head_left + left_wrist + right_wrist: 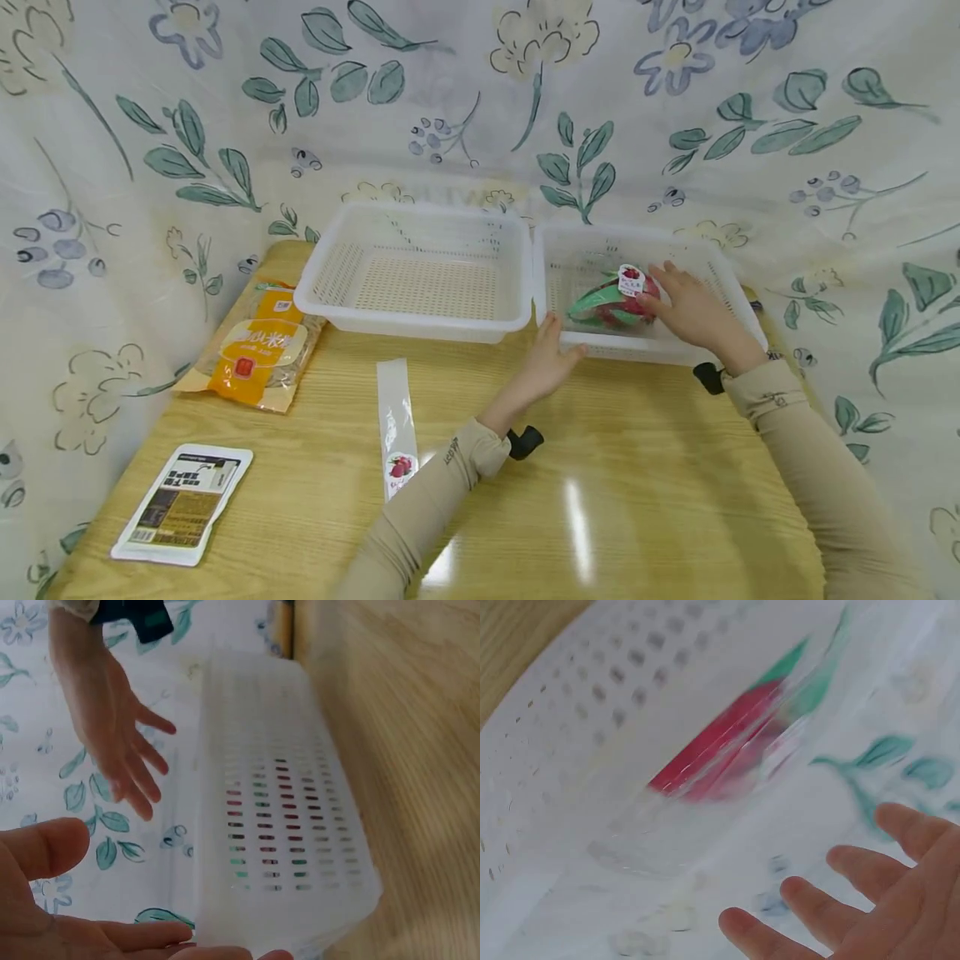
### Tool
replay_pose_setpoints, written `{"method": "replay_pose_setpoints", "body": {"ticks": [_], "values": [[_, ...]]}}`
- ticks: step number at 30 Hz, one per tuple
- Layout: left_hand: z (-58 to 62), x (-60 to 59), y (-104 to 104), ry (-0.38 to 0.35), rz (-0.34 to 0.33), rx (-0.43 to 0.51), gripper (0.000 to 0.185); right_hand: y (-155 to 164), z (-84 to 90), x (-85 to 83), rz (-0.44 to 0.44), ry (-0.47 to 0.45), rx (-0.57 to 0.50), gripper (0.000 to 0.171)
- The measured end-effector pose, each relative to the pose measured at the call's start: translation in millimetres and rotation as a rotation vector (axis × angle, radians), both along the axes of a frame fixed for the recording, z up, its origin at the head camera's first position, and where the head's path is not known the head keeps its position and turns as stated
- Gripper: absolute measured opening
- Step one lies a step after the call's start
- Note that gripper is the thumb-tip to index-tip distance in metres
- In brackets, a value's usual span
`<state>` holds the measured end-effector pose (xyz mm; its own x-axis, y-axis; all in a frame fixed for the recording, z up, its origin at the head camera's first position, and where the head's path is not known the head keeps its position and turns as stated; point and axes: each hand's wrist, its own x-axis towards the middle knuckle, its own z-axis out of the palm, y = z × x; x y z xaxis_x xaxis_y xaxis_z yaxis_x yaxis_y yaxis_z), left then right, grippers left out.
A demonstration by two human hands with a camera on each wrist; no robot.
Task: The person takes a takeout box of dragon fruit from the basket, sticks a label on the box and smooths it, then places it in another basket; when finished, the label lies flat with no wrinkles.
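Note:
In the head view a red and green dragon fruit (611,310) in clear wrap, bearing a white sticker, lies in the right-hand white plastic basket (645,343). My right hand (693,307) is above the basket beside the fruit, its fingers spread; in the right wrist view the fingers hold nothing and show apart from the wrapped fruit (724,750). At the basket's near left corner is my left hand (543,362). The left wrist view shows its thumb and fingers extended, with fingertips at the basket's end wall (292,915); whether they press on it I cannot tell.
Left of this basket stands a second white basket (412,321), with nothing in it. An orange and clear food packet (262,346) lies by its left end. Nearer are a clear strip (396,400) with a fruit sticker and a white pouch (183,504). A floral curtain (465,108) hangs behind.

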<state>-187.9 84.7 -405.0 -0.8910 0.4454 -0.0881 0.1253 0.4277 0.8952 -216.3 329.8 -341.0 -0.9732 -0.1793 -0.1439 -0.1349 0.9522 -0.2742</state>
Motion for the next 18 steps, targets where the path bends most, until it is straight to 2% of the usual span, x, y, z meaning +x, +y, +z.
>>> {"method": "replay_pose_setpoints", "body": {"ticks": [4, 7, 10, 12, 15, 18], "values": [[5.5, -9.4, -8, 0.058, -0.109, -0.109, 0.072, -15, 3.5, 24.0, 0.051, 0.048, 0.038, 0.075], [11.7, -15.4, -17, 0.1, -0.202, -0.182, 0.07, -17, 4.8, 39.2, 0.075, 0.081, 0.026, 0.072], [18.5, -16.7, -27, 0.158, -0.25, -0.24, 0.065, -14, 2.3, 54.7, 0.085, 0.133, 0.0, 0.069], [21.8, -13.6, -35, 0.202, -0.243, -0.25, 0.061, -11, -2.7, 65.6, 0.089, 0.195, -0.018, 0.066], [23.6, -2.5, -50, 0.302, -0.176, -0.264, 0.057, -9, -14.4, 84.1, 0.094, 0.321, -0.03, 0.064], [20.3, 12.0, -69, 0.493, -0.077, -0.326, 0.055, -11, -28.6, 106.3, 0.092, 0.458, -0.011, 0.065]]}}
